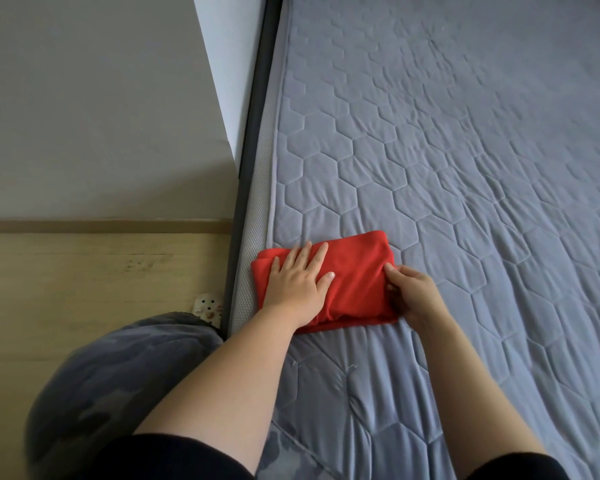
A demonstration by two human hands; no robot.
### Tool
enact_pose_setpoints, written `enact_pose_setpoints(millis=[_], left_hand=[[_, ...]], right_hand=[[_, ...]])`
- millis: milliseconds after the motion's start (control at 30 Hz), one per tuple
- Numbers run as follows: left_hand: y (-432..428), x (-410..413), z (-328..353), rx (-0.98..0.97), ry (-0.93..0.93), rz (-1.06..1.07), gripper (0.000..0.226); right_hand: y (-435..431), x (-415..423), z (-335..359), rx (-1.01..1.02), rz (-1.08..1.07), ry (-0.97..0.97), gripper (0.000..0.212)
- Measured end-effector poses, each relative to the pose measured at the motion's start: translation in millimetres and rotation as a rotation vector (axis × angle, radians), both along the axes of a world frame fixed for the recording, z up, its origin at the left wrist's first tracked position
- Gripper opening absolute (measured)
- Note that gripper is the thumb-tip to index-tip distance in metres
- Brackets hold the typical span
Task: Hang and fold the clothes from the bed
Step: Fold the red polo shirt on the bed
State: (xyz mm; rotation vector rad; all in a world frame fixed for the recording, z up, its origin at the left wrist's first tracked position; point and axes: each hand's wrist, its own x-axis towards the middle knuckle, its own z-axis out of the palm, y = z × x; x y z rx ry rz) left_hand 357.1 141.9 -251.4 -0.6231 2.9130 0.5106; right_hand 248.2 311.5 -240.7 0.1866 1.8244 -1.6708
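Note:
A red garment, folded into a small rectangle, lies near the left edge of the bed, which has a grey quilted cover with a hexagon pattern. My left hand lies flat on the left half of the garment with its fingers straight and spread. My right hand is at the garment's right edge, its fingers curled round the fold there.
The bed's dark frame runs along the left side, against a white wall. A wooden floor lies left of the bed, with a spotted slipper on it by the frame. My own leg in grey patterned trousers is at bottom left.

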Motion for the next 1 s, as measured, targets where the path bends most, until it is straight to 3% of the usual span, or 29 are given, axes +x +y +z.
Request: enact_pose_setpoints(millis=[67,133,267,367,467,533,600,733,833,1000], left_hand=[[1.1,1.2,0.0,-0.016,0.008,-0.004,0.058],[2.2,3.1,-0.1,-0.039,0.017,-0.012,0.057],[5.3,6.0,-1.2,-0.098,0.020,-0.025,0.058],[7.8,5.7,-2.5,-0.136,0.020,-0.018,0.059],[10.9,3.4,-4.1,-0.178,0.002,-0.004,0.060],[10.9,1.9,-4.6,-0.190,-0.025,-0.016,0.060],[7.7,3.0,-4.8,-0.168,-0.023,-0.033,0.060],[0.9,9.4,-7.4,-0.096,0.043,-0.058,0.057],[-6.1,10.5,-11.0,-0.053,0.051,0.021,0.054],[-22.9,14.9,-12.8,0.104,-0.024,0.357,0.052]], right_hand=[[0.4,-2.5,-2.7,-0.016,-0.144,-0.075,0.027],[-1.7,-4.3,-5.7,0.095,-0.254,-0.056,0.034],[-7.1,6.8,-11.3,0.674,-0.086,0.367,0.024],[-12.2,16.7,-4.3,0.898,0.037,0.581,0.017],[-22.1,18.8,12.4,0.708,-0.012,1.058,0.036],[-33.3,20.9,21.8,0.571,-0.007,1.325,0.036],[-45.5,17.6,19.4,0.561,0.165,1.326,0.033],[-42.7,8.9,-22.3,0.795,0.440,1.051,0.041],[-34.5,5.3,-40.4,0.712,0.312,0.971,0.042],[-38.3,9.2,-41.0,0.703,0.138,0.923,0.040]])
